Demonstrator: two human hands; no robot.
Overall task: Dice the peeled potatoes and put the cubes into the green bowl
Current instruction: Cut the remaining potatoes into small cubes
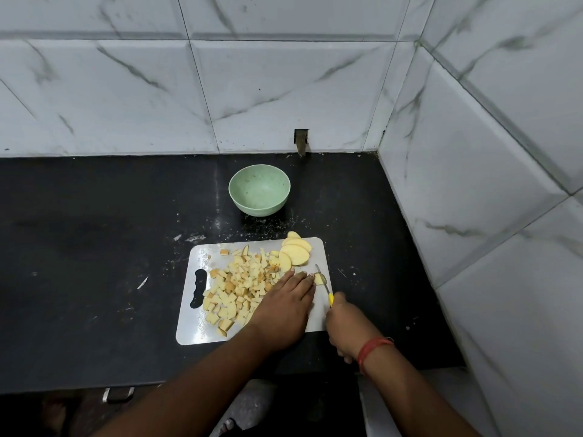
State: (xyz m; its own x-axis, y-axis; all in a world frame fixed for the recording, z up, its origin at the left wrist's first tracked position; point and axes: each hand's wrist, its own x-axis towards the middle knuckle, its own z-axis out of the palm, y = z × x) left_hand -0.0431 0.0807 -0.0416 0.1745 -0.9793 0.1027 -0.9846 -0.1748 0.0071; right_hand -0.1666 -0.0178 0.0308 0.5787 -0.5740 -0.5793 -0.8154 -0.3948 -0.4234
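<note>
The left hand (284, 305) lay flat, fingers straight, pressing a potato piece (319, 279) on the cutting board (186, 329). The right hand (342, 323) kept a clenched grip on the knife (325, 287). Cubes (239, 285) were piled at the board's centre; the green bowl (259, 190) stood at twelve o'clock on the counter (94, 247).

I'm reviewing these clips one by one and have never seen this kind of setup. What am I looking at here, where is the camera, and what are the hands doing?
There is no robot here. A person wears a wide-angle camera on the head, so the single picture looks forward and down over their own arms at a black counter in a tiled corner.

On the counter lies a pale cutting board covered with a heap of potato cubes. Several uncut potato slices sit at its far right corner. Beyond the board stands the green bowl, with no cubes in it yet.

The left hand steadies a small potato piece with its fingertips. The right hand grips a yellow-handled knife, its blade beside that piece.
</note>
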